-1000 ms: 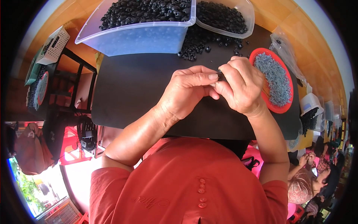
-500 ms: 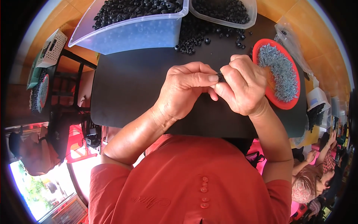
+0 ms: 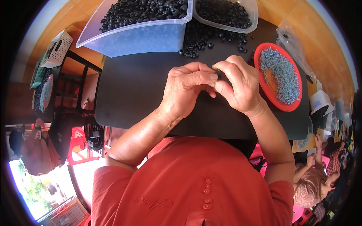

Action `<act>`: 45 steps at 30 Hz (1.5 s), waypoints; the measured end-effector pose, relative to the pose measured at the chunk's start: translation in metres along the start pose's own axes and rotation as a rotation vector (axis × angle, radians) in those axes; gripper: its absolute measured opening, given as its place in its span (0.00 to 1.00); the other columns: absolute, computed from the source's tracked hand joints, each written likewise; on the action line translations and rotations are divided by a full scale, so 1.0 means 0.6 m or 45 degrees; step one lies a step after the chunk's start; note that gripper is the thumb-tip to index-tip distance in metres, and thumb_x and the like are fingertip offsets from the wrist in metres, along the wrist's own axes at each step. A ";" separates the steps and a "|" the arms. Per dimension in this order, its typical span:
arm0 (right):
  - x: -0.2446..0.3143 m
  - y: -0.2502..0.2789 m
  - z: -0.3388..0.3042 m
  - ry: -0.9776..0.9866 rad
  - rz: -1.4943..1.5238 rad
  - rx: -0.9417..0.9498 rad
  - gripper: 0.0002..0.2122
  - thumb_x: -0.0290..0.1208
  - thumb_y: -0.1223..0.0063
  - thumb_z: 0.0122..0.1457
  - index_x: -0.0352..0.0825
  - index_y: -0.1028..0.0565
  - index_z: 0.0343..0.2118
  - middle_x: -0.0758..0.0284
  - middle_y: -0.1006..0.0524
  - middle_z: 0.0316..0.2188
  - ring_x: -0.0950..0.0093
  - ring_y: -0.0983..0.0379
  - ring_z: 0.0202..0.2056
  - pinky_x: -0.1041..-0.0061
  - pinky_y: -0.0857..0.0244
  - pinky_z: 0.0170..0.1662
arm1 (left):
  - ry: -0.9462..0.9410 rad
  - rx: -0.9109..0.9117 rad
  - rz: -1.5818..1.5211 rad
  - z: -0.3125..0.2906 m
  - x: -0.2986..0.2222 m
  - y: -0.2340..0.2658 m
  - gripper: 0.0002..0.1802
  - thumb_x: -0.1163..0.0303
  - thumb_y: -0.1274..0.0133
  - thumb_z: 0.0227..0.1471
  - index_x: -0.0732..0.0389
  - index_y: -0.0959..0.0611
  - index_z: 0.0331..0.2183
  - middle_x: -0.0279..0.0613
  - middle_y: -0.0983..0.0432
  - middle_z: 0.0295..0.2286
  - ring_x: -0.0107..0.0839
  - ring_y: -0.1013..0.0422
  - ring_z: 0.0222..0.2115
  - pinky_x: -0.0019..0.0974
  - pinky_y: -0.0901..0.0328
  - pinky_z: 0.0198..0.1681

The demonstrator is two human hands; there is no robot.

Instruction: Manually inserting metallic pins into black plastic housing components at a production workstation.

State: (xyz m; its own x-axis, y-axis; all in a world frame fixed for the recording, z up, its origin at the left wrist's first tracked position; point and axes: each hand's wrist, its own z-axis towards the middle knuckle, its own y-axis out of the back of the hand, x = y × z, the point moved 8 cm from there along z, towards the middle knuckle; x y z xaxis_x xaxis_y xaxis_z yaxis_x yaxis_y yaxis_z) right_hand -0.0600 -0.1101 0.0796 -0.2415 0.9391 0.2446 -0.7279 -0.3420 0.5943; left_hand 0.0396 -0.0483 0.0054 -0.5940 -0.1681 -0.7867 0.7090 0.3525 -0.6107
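Both hands meet over the near-middle of a black table, the workpiece between their fingertips. Workpiece: a small black part, held above the tabletop. Left hand: thumb pressed on the part from the left, pinching it, the other fingers curled behind. Right hand: index finger and thumb arched toward the part, index fingertip at its far end; cannot tell whether this hand also grips.

Orientation: the exposed sliver of the part runs roughly away from the wearer, across the line of the left thumb. Fingers cover the remainder, so the full long axis, and which end leads, cannot be read.

Surroundings: a large translucent tub at the far left edge, heaped with black hollow pieces pointing in mixed directions. A smaller clear tub stands just right of it, also filled with black pieces. Loose black parts lie in front. Beside the right hand, a red oval dish holds blue-grey bits; its long axis slants from far left to near right.
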 end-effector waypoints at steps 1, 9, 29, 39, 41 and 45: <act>0.000 -0.001 -0.001 0.002 0.000 0.001 0.14 0.22 0.38 0.44 0.26 0.27 0.34 0.60 0.29 0.25 0.65 0.30 0.24 0.71 0.37 0.25 | -0.001 -0.017 0.014 0.000 0.000 0.002 0.06 0.74 0.44 0.52 0.69 0.18 0.29 0.44 0.22 0.27 0.35 0.25 0.26 0.36 0.29 0.31; 0.011 0.015 -0.001 0.094 -0.183 -0.009 0.14 0.24 0.35 0.42 0.26 0.27 0.31 0.60 0.30 0.24 0.65 0.31 0.23 0.70 0.38 0.22 | 0.183 0.039 -0.167 -0.002 0.014 -0.009 0.11 0.72 0.49 0.56 0.71 0.18 0.32 0.48 0.22 0.28 0.37 0.25 0.28 0.37 0.31 0.33; 0.010 0.016 0.006 0.116 -0.175 -0.058 0.15 0.26 0.34 0.39 0.30 0.26 0.31 0.64 0.30 0.22 0.69 0.32 0.21 0.73 0.38 0.22 | 0.032 -0.011 0.034 -0.002 -0.001 0.000 0.07 0.76 0.46 0.54 0.69 0.18 0.34 0.42 0.22 0.31 0.34 0.26 0.30 0.38 0.31 0.35; -0.047 0.120 -0.006 -0.273 -0.016 -0.422 0.05 0.21 0.37 0.52 0.29 0.23 0.31 0.69 0.26 0.23 0.81 0.32 0.22 0.83 0.39 0.27 | -1.147 -0.104 1.081 -0.063 -0.245 -0.045 0.06 0.79 0.47 0.51 0.71 0.17 0.29 0.43 0.23 0.27 0.32 0.25 0.24 0.32 0.31 0.25; -0.072 0.144 -0.013 -0.336 -0.005 -0.589 0.04 0.22 0.37 0.54 0.30 0.23 0.30 0.71 0.24 0.23 0.84 0.32 0.22 0.85 0.38 0.26 | -1.202 -0.319 1.190 -0.042 -0.323 -0.033 0.08 0.77 0.41 0.46 0.66 0.15 0.33 0.43 0.21 0.25 0.25 0.27 0.24 0.26 0.32 0.27; -0.091 0.176 -0.028 -0.452 0.084 -0.785 0.03 0.22 0.38 0.56 0.28 0.22 0.30 0.72 0.22 0.25 0.86 0.30 0.27 0.86 0.35 0.33 | -1.358 -0.596 1.456 -0.030 -0.361 -0.055 0.12 0.77 0.39 0.46 0.64 0.15 0.37 0.38 0.20 0.28 0.22 0.27 0.27 0.24 0.32 0.32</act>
State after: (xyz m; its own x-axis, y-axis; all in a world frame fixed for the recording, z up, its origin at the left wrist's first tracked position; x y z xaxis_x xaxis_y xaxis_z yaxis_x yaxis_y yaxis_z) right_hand -0.1346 -0.1972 0.1161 -0.1509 0.8133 0.5619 -0.9745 -0.2177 0.0535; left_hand 0.1378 -0.0066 0.1974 0.7885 -0.0919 -0.6081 0.2816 0.9329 0.2243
